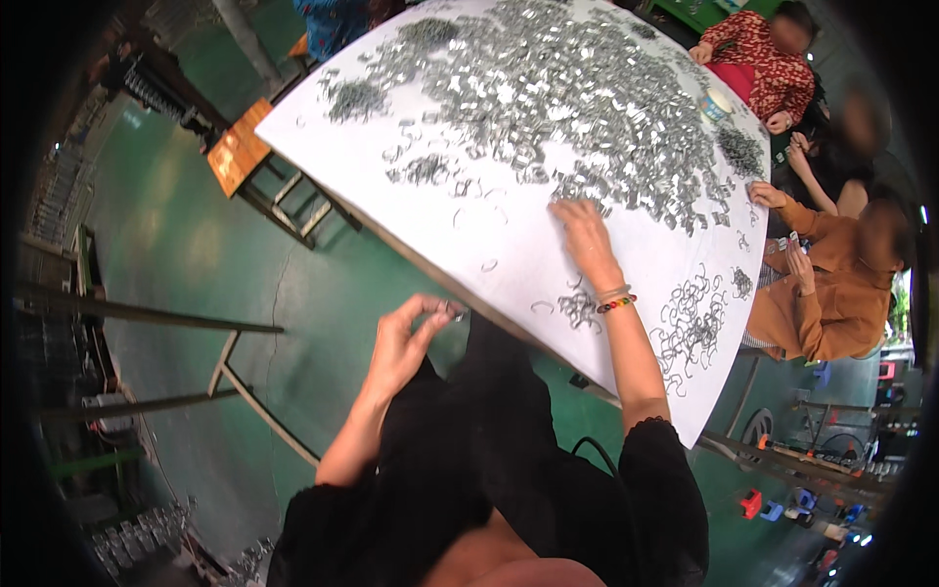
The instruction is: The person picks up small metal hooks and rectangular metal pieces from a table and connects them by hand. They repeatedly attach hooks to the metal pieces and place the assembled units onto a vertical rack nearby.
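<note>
My left hand (399, 344) is raised just off the table's near edge, thumb and forefinger pinching a small metal clip (459, 316). The clip's exact shape is too small to tell. My right hand (589, 245) reaches over the white tabletop (440, 230), fingers stretched forward and slightly bent. Its fingertips touch the near edge of a broad heap of small metal clips (548, 98). Beside my right wrist, towards me, lies a small pile of dark metal pieces (577, 309). Loose curved wire pieces (694, 323) are scattered to the right of my forearm.
Along the table's right side sit a person in a red patterned top (753, 59), one in dark clothes, and one in a brown top (831, 293) holding small pieces. A round tub (715, 105) stands by the heap. A wooden bench (238, 147) is at the left.
</note>
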